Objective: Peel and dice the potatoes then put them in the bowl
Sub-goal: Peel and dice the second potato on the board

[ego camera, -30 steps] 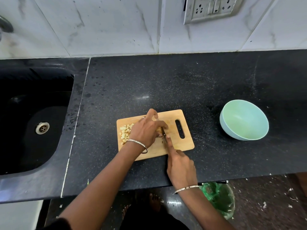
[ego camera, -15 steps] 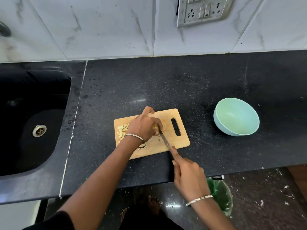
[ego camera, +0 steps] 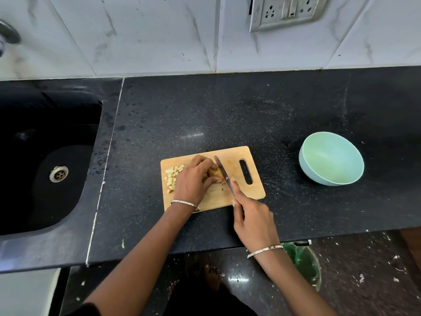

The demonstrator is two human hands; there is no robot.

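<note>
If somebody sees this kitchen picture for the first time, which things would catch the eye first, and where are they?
At the centre of the dark counter, the left hand grips a piece of potato on the wooden cutting board, while the right hand holds a knife beside it. Pale diced pieces lie at the board's left end. To the right, apart from the board, stands an empty light green bowl.
</note>
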